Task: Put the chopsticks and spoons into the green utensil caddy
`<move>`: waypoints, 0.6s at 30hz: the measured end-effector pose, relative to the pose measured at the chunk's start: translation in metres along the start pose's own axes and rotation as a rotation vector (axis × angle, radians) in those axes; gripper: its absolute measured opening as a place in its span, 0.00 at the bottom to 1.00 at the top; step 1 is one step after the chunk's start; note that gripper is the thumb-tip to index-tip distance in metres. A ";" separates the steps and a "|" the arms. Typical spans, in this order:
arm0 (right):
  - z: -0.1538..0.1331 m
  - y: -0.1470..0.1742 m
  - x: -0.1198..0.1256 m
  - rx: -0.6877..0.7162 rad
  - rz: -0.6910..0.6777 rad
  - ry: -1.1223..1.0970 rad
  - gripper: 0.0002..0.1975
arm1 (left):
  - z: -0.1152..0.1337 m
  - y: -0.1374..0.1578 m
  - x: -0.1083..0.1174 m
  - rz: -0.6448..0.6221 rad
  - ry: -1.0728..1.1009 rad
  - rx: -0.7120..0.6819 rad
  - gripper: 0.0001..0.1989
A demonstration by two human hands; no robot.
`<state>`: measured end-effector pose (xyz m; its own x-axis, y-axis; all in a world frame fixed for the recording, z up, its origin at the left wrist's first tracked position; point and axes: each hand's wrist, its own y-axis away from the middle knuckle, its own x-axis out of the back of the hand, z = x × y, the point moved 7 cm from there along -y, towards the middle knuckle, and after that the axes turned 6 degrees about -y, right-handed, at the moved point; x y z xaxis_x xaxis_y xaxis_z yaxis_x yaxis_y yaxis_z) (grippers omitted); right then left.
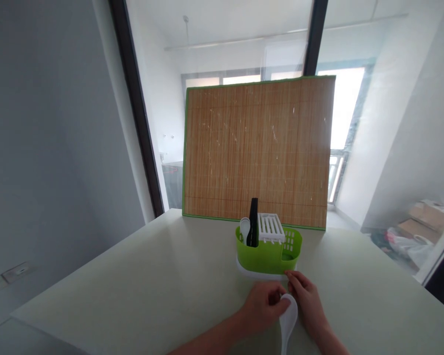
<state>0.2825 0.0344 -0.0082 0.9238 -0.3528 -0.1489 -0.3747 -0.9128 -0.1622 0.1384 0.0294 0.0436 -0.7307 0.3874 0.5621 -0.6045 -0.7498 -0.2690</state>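
Observation:
A green utensil caddy (261,257) with a white base stands on the table. A slotted white rack (270,227) with small hooks sits across its top. In its left part are small white spoons (245,228) and a tall black utensil (254,222). In front of the caddy, my left hand (264,303) is closed on the rounded head of a white spoon (288,315), whose handle points down toward me. My right hand (306,298) lies just right of the spoon, its fingertips pinched at the caddy's lower front right edge.
A green-edged bamboo mat (257,153) stands upright behind the caddy, at the far edge of the pale table (163,281). Beyond it are glass panels in dark frames. Cardboard boxes (431,217) and plastic bags lie at the far right, beyond the table.

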 end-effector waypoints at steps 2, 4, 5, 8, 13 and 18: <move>0.002 0.000 -0.001 -0.017 -0.010 -0.016 0.15 | 0.028 0.003 0.040 0.138 -0.046 -0.096 0.10; 0.003 0.001 -0.002 -0.044 -0.012 -0.019 0.15 | 0.054 0.007 0.092 0.357 -0.106 -0.181 0.10; 0.004 0.001 -0.002 -0.057 -0.011 -0.015 0.15 | 0.065 0.010 0.120 0.490 -0.141 -0.220 0.09; 0.005 0.001 -0.002 -0.074 -0.009 -0.011 0.15 | 0.092 0.023 0.191 0.895 -0.265 -0.335 0.08; 0.006 0.001 -0.003 -0.084 -0.017 -0.016 0.16 | 0.099 0.011 0.234 1.110 -0.479 -0.389 0.09; 0.007 0.000 -0.001 -0.099 -0.004 -0.036 0.16 | 0.065 -0.038 0.211 0.889 -0.732 -0.267 0.12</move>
<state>0.2808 0.0359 -0.0152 0.9213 -0.3427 -0.1837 -0.3594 -0.9309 -0.0658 0.0275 0.1053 0.2233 -0.6248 -0.6785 0.3864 -0.0863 -0.4319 -0.8978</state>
